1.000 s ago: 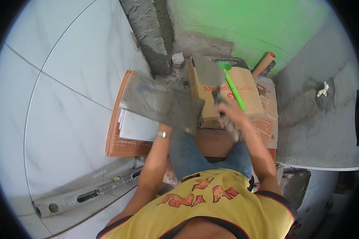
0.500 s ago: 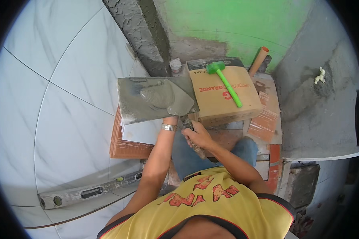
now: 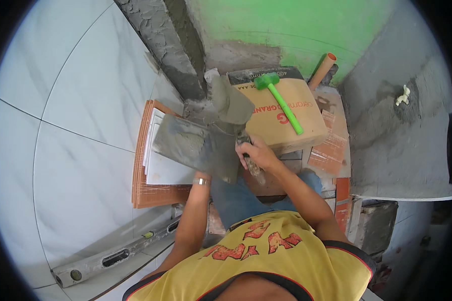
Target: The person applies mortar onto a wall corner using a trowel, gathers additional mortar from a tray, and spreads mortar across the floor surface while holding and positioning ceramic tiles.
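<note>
My right hand (image 3: 256, 153) is closed round the mortar-caked handle of a pointed brick trowel (image 3: 232, 104). The grey blade sits beyond the far right part of a rectangular mortar hawk (image 3: 217, 159), its face coated grey. A thin patch of wet mortar (image 3: 190, 142) lies on the hawk's left half. My left hand (image 3: 202, 176) supports the hawk from beneath; its fingers are hidden under the board, and only the base of the hand and the watch on the wrist show. The hawk tilts, its right end nearer my body.
A cardboard box (image 3: 301, 135) with a green mallet (image 3: 285, 106) on top stands beyond my right hand. Stacked tiles (image 3: 158, 173) lie left of the hawk. A spirit level (image 3: 90, 268) rests low on the left, by the white tiled wall (image 3: 80, 165). An orange pipe (image 3: 323, 71) stands behind the box.
The trowel has lifted off the hawk and moved away toward the far wall. The hawk has come nearer and turned, with less mortar visible on it. My view has shifted slightly.
</note>
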The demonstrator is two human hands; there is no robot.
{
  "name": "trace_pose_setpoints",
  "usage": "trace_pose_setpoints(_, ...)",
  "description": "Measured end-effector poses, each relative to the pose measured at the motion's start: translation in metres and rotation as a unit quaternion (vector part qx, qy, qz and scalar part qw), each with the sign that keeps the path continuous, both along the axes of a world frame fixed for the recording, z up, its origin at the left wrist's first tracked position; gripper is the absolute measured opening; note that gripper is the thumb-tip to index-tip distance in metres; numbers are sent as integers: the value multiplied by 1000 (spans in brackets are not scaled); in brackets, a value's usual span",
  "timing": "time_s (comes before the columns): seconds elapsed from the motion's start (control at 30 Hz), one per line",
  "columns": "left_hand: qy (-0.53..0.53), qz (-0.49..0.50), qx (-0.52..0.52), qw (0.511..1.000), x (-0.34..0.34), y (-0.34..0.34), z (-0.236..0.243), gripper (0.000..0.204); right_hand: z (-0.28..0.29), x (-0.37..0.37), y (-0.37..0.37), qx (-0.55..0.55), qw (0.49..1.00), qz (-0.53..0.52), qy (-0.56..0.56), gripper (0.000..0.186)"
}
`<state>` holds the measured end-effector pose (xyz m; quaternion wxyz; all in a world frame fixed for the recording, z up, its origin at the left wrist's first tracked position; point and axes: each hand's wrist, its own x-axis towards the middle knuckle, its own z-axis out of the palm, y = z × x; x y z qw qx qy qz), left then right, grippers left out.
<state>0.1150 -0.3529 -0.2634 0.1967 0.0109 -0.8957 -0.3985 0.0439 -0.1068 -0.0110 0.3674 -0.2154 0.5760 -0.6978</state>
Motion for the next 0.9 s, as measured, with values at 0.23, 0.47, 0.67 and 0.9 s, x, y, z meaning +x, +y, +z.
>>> trace_pose_setpoints(0.23, -217, 69, 324, 918, 92, 56, -36, 47, -38, -69, -78, 21, 990, -114, -82, 14)
trace_pose_setpoints(0.47, -293, 85, 375, 875, 112, 71, -42, 46, -148, -124, -182, 17, 959, -228, -168, 13)
trace_pose_setpoints(0.67, -323, 75, 394, 857, 111, 73, -48, 46, -278, -177, -209, 141, 932, -272, -192, 8)
trace_pose_setpoints(0.9, -340, 88, 411, 841, 121, 62, -50, 46, -329, -210, -237, 304, 885, -291, -200, 13)
